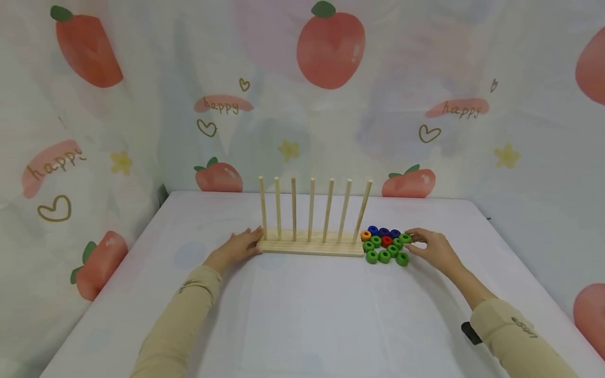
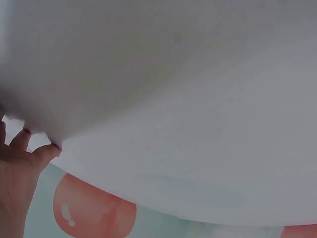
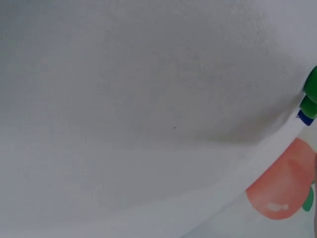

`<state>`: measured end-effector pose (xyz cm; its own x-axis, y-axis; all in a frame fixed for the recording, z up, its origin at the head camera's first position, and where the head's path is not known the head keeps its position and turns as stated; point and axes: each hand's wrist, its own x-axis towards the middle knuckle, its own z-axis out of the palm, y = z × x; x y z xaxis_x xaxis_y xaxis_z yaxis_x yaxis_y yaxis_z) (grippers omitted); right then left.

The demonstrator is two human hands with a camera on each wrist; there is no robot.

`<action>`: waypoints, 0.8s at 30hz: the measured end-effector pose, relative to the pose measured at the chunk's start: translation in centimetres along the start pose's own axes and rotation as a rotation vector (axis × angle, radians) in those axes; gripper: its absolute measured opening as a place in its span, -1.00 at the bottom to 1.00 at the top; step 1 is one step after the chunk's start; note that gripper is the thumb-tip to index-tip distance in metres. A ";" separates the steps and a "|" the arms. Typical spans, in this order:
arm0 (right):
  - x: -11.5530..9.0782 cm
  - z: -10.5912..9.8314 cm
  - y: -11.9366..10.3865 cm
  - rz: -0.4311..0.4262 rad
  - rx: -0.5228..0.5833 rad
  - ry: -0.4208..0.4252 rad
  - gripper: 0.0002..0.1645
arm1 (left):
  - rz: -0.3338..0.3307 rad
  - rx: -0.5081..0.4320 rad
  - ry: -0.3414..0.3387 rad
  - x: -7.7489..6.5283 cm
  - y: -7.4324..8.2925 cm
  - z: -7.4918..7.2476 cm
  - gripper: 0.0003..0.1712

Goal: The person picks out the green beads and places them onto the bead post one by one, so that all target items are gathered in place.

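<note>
A wooden peg rack [image 1: 309,247] with several upright bare pegs stands on the table. My left hand [image 1: 237,245] holds the left end of its base, fingers at the back corner and thumb at the front; the left wrist view shows bent fingers [image 2: 47,151] at that side. A cluster of beads with holes lies against the rack's right end: several green, some blue, one red bead [image 1: 386,241] and one orange bead [image 1: 366,235]. At the cluster's right edge my right hand [image 1: 435,251] pinches a green bead [image 1: 405,238] between thumb and fingers. Right wrist view: green beads [image 3: 309,105] at the edge.
A white cloth covers the table [image 1: 302,315]. Fruit-printed curtains [image 1: 331,105] hang behind it and along both sides. A small black object [image 1: 471,333] shows by the right sleeve.
</note>
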<state>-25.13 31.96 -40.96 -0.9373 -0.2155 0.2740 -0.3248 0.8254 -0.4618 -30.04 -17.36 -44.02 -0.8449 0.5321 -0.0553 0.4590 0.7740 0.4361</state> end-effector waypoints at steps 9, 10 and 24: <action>0.5 0.9 -1.8 -0.062 -0.002 0.059 -0.59 | 0.000 0.053 -0.005 -0.2 -0.4 0.0 -0.24; 0.5 1.1 -2.0 -0.067 0.001 0.058 -0.59 | 0.003 0.055 -0.004 -0.3 -0.4 0.0 -0.24; 0.9 1.8 -4.3 -0.175 0.040 0.102 -0.58 | 0.015 0.036 -0.028 0.3 -0.5 0.1 -0.25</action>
<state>-24.76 27.23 -40.27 -0.8492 -0.2982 0.4358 -0.4880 0.7584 -0.4320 -30.54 -17.57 -44.35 -0.8300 0.5528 -0.0741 0.4816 0.7775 0.4044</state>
